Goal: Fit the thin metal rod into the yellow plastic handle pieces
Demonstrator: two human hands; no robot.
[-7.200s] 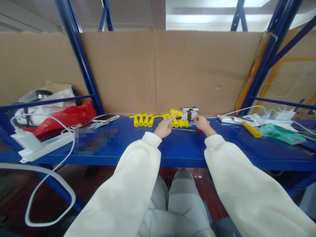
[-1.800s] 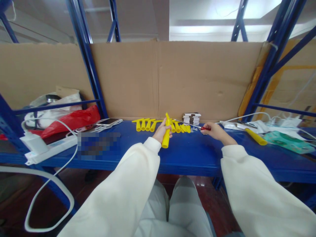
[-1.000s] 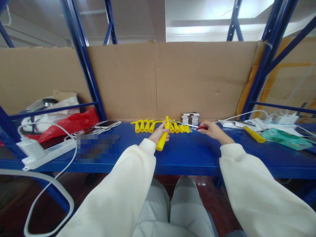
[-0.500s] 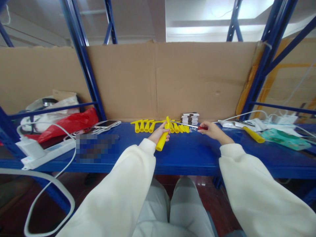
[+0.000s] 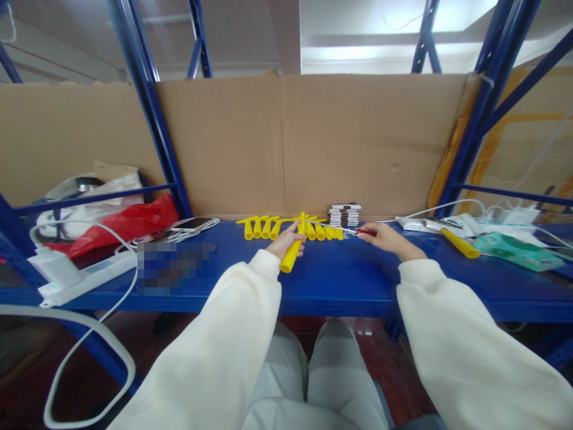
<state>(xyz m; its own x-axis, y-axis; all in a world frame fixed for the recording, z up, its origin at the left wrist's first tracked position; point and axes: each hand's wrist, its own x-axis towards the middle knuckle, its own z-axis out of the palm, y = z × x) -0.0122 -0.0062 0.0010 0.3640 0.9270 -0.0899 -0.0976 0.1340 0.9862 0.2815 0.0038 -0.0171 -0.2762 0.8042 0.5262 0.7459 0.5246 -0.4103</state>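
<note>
My left hand [image 5: 283,242] is closed around a yellow tapered plastic handle [image 5: 290,258], whose wide hollow end points down toward me and whose narrow end sticks up above my fingers. In my right hand [image 5: 384,236] is a screwdriver [image 5: 366,232] with a red grip. Its long metal shaft reaches left, and the tip meets the upper part of the handle. The exact contact is too small to make out. Behind my hands, more yellow handles [image 5: 267,229] lie in a row on the blue shelf [image 5: 344,278].
A stack of small white-and-dark packets [image 5: 344,214] stands against the cardboard panel [image 5: 358,143]. On the right lie a yellow piece [image 5: 460,243], a green packet [image 5: 517,252] and white cables. A phone [image 5: 194,224], a red bag [image 5: 129,226] and a power strip [image 5: 94,276] occupy the left.
Both hands stay nearly in place. The held handle has shifted slightly left and stands a little differently turned; the screwdriver still touches it.
</note>
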